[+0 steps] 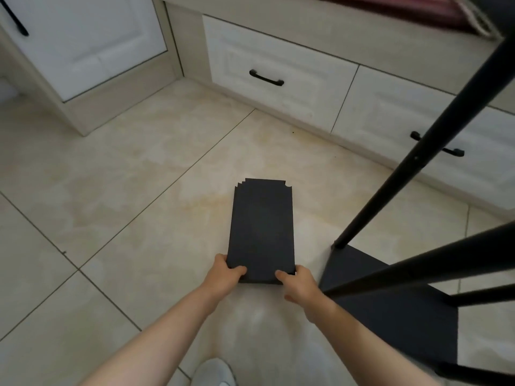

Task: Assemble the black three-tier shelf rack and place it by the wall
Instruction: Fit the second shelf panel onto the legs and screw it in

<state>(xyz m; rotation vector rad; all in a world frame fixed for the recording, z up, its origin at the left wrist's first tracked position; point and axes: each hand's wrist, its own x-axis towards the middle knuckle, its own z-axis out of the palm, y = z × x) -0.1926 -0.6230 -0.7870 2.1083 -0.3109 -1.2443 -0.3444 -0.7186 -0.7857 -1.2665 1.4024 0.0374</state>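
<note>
A stack of black shelf boards with notched corners lies flat on the tiled floor at the centre. My left hand grips its near left corner, thumb on top. My right hand grips its near right corner the same way. To the right stands the partly built rack: a black base board on the floor with black poles rising from its corners toward the camera.
White cabinets run along the back, with a drawer handle in the middle and another drawer handle to the right. A tall cabinet door is at the far left. My white shoe shows at the bottom edge.
</note>
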